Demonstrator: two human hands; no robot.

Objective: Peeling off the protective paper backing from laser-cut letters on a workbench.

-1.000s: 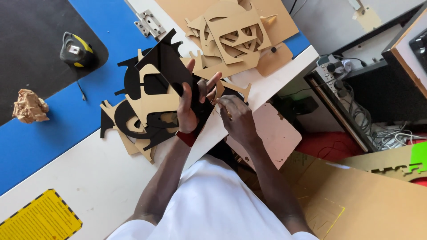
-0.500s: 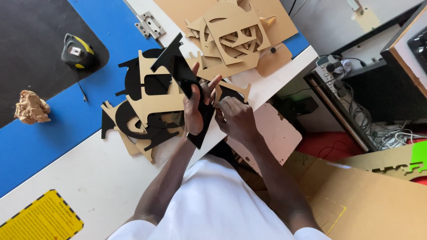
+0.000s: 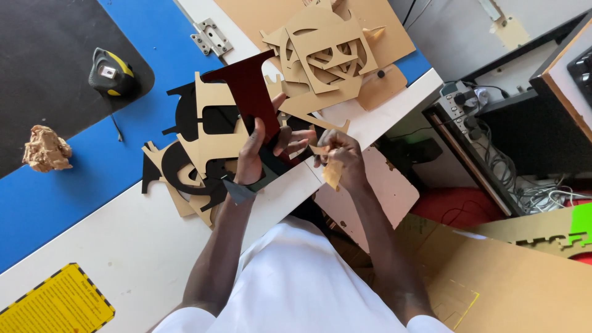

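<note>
Left hand [image 3: 259, 154] is clamped around a dark letter-shaped cutout [image 3: 250, 98], thumb on the near face, fingers wrapped behind; the piece stands tilted up off the table, its top end over the cutout pile. Right hand [image 3: 339, 154] is closed in a pinch on a small tan scrap [image 3: 333, 174] that hangs below the fingers, just beside the dark cutout's lower end; whether the scrap is still joined to the cutout, cannot tell.

Under the left hand: a heap of black and tan letter cutouts [image 3: 197, 148] lying flat and overlapping on the white table [image 3: 123, 253], spilling onto the blue mat [image 3: 74, 185]. Farther back, a 2nd stack of tan cutouts [image 3: 327, 55] sits on a tan sheet [image 3: 388, 18]. A metal hinge [image 3: 211, 37] lies beside that stack. Tape measure [image 3: 111, 73], yellow and black, rests on the black mat [image 3: 43, 68]; crumpled brown paper wad [image 3: 46, 149] at the mat's edge. Yellow hazard-bordered card [image 3: 55, 305] at the near left corner.

Containers: none holding anything on the table. Right of the table, an open shelf unit [image 3: 493, 123] with tangled cables and plugs in it; cardboard sheets [image 3: 512, 277] on the floor below.
</note>
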